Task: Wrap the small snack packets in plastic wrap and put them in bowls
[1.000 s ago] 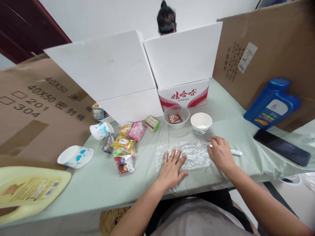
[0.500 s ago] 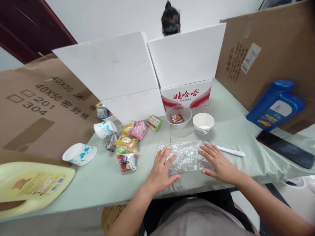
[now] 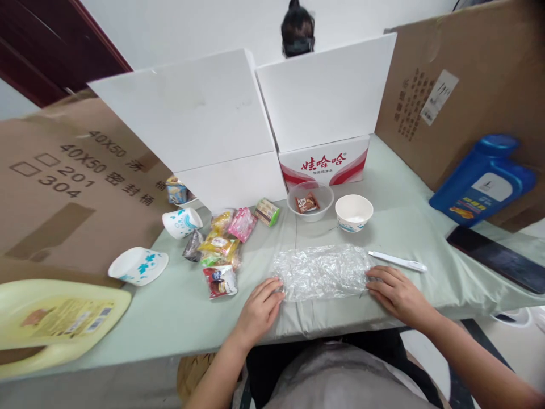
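Observation:
A crinkled, flat piece of clear bubble wrap (image 3: 323,272) lies on the table in front of me. My left hand (image 3: 260,307) is at its lower left corner, thumb and fingertips drawn together on the edge. On the opposite side my right hand (image 3: 397,291) has its curled fingers on the right edge; its thumb is mostly hidden. Just beyond the right hand lies a white utility knife (image 3: 398,261). Behind the wrap stand a white paper bowl (image 3: 354,213) and a clear plastic bowl (image 3: 321,211) holding a brown snack packet (image 3: 307,202).
Several wrapped snacks (image 3: 219,245) are piled to the left, beside two tipped paper bowls (image 3: 182,222). A yellow jug (image 3: 63,321) lies front left. On the right are a blue bottle (image 3: 481,182) and a phone (image 3: 496,258). Cardboard boxes (image 3: 230,130) enclose the table; a person's head shows behind.
Both hands have moved outward and toward me, from lying spread over the bubble wrap to its left and right edges. Their fingers have drawn together.

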`<state>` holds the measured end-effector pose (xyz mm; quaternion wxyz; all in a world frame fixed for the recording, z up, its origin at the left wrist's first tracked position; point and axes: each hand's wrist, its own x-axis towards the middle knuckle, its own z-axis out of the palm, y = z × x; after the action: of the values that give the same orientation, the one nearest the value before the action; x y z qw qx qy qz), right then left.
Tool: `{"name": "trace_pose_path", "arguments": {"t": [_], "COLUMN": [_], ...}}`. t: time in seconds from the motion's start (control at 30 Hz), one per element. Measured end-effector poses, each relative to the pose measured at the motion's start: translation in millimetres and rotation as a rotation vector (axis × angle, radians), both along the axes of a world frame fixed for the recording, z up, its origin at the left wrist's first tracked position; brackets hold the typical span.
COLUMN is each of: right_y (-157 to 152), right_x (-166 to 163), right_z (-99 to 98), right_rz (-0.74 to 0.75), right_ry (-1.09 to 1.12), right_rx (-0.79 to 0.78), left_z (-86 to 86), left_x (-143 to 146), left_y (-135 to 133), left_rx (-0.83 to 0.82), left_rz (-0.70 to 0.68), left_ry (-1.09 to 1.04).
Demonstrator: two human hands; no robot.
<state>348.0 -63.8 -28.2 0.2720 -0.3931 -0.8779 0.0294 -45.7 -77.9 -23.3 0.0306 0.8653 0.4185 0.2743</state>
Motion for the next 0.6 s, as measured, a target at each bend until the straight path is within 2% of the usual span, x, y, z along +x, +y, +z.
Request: {"name": "trace_pose_path", "arguments": {"t": [0.13, 0.23, 0.33, 0.43, 0.6], "right_y": [-1, 6, 24, 46, 72], "right_x": [-2, -8, -19, -29, -37], "right_z": [17.6, 20.7, 14.4, 4.8, -1.9], "right_rz": [0.034, -0.096, -0.262, -0.368, -0.399], "right_ry": [0.076, 0.123, 0.097, 0.007, -0.202], "right_rx": [-0.091, -0.168, -0.185, -0.133, -0.111], "left_z": [15.6, 21.2, 19.1, 9.5, -2.2], "left_x": [1, 2, 7, 10, 11], "left_y": [-2, 7, 26, 42, 50], "left_rx": [-0.238, -0.340, -0.353, -0.344, -0.206], "left_rz": [0.084, 0.216, 0.345, 0.411, 0.375], "left_ry": [-0.127, -0.158, -0.116, -0.010, 0.151]}}
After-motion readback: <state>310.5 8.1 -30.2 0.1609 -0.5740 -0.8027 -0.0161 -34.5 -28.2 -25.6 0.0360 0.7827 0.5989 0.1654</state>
